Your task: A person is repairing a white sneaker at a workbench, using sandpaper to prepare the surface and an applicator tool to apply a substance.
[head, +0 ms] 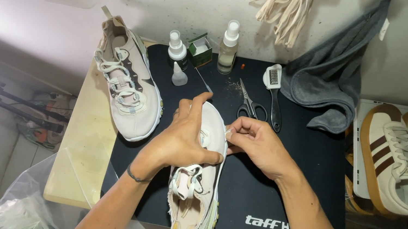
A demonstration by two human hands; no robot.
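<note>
Grip L: left hand (pixel 183 138) laid over top of pale sneaker (pixel 197 185), fingers curled down its far side, thumb up near toe; clamped on shoe, palm hides midfoot.
Grip R: right hand (pixel 259 146) closed in a pinch, thumb + forefinger tips at shoe's right edge (pixel 226 135); looks to hold a lace end or thin tab, too small to tell which.
Shoe loc: centre of black mat (pixel 278 199), in front of person, heel end overhanging mat's near edge.
Long axis: runs near-to-far, approx. vertical in head view, slight lean.
Pointing: toe away from person, toward bottles; heel opening + tongue toward person; sole down, upright.
Laces: loose loops visible at tongue, near heel opening; forefoot part hidden under L hand.
Step judged: lacing/eyelet work at forefoot, R side.
How to do well: keep L hand pressing shoe flat so it doesn't roll; feed w/ R hand in short pulls, keep strand flat, no twist; shift L palm back for sight of eyelets.
Risk: shoe tipping off near edge if L pressure eases.
Nearby: 2nd matching sneaker (pixel 126 82) at left, toe toward person, apart from hands; scissors (pixel 249 105) + brush (pixel 273 90) just beyond R hand; spray bottles (pixel 228 47) at far edge; grey towel (pixel 331 80) far right.
</note>
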